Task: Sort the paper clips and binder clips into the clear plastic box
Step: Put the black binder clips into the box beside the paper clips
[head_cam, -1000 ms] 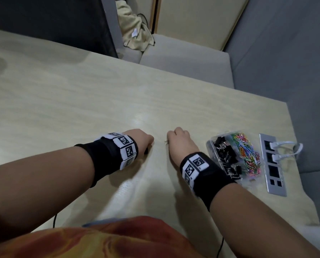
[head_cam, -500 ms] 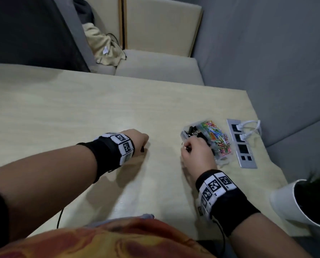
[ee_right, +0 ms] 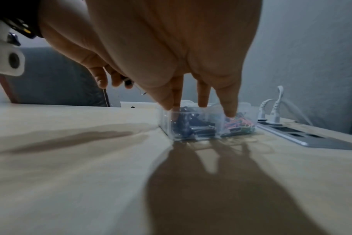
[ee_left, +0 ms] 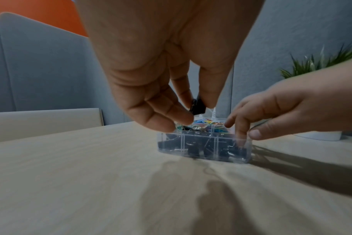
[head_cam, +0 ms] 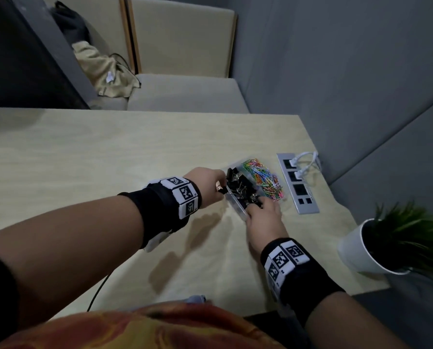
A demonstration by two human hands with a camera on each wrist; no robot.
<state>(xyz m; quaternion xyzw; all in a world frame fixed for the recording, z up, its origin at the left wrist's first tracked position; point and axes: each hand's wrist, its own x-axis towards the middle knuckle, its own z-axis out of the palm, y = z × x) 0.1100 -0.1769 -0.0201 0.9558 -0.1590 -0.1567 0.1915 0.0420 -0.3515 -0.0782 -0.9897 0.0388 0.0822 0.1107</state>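
Note:
The clear plastic box (head_cam: 236, 205) sits on the right of the table, with black binder clips (head_cam: 240, 190) in its left cells and coloured paper clips (head_cam: 265, 178) in its right cells. My left hand (head_cam: 220, 188) pinches one black binder clip (ee_left: 198, 106) just above the box's left end (ee_left: 203, 143). My right hand (head_cam: 257, 206) is at the box's near end, its straight, spread fingers (ee_right: 203, 97) dipping onto the rim and the contents (ee_right: 207, 125). Its thumb (ee_left: 255, 133) lies against the outer wall. From the right wrist, the left hand (ee_right: 119, 82) shows behind, with the clip (ee_right: 128, 82).
A silver socket strip (head_cam: 297, 187) with white plugs lies just right of the box. A white pot with a green plant (head_cam: 356, 250) stands at the table's right front corner. A black cable (head_cam: 97, 295) hangs over the front edge. A bench stands behind the table.
Both hands left the middle of the table and went right to the box. The right hand arrived first; the left followed, carrying the binder clip. The head view swung right.

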